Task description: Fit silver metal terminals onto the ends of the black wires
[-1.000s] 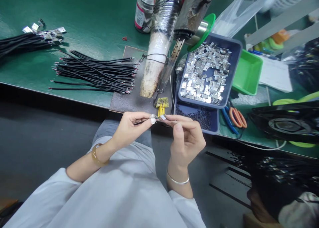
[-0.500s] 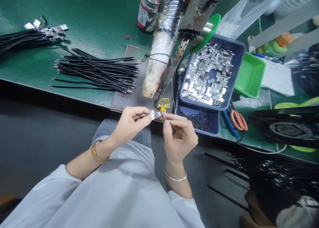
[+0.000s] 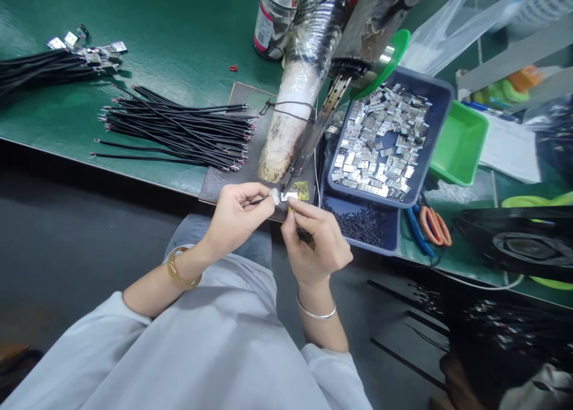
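Observation:
My left hand [image 3: 239,219] is closed in a pinch on a thin black cable [image 3: 256,203], with something white [image 3: 274,196] at its fingertips. Against the cable's end sits a small silver metal connector [image 3: 292,196], pinched between the thumb and fingers of my right hand [image 3: 317,236]. Both hands meet at the bench edge, just below the tip of a soldering iron [image 3: 329,99] that slants down from above. Behind the connector lies a yellow sponge [image 3: 301,189]. Whether the wires touch the connector is too small to tell.
Stripped black cables [image 3: 179,129] lie left on the green bench. Farther left is a bundle with metal ends [image 3: 92,58]. A wrapped duct [image 3: 286,111] stands beside the iron. Right are a blue tray [image 3: 441,123] of metal connectors, a lower tray [image 3: 389,246], a green box [image 3: 465,141] and orange-handled scissors [image 3: 435,225].
My right hand has shifted slightly left and turned, and the metal connector now shows its bright flat face. A thin stick-like piece seen at the right fingertips no longer shows. The view has shifted slightly.

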Available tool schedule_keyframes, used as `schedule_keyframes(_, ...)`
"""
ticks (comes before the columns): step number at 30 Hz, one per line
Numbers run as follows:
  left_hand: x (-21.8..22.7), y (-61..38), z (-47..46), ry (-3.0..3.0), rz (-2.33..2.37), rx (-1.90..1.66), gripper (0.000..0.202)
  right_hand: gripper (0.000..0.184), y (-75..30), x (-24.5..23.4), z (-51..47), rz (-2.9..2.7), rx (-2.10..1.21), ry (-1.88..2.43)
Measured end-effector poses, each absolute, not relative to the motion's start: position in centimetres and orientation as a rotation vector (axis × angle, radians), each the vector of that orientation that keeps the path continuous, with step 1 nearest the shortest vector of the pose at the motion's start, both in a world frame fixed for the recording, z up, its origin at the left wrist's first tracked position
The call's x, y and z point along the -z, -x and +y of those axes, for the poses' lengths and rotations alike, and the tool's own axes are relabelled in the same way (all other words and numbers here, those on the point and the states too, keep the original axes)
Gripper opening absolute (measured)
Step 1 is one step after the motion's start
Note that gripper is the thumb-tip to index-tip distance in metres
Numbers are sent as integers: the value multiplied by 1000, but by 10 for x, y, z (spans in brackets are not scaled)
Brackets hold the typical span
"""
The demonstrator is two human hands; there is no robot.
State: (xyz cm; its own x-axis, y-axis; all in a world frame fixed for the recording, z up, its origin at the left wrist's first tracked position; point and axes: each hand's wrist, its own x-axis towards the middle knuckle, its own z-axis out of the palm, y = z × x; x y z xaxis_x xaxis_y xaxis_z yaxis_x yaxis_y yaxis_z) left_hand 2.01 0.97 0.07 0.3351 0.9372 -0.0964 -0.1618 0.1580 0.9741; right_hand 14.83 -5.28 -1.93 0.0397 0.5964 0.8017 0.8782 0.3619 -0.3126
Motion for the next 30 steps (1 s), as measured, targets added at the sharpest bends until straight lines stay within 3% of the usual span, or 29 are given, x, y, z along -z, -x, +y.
schedule_keyframes(30, 3, -18, 3, -1394, 984, -999, 16, 17, -142, 11, -56, -1619, 275, 1460)
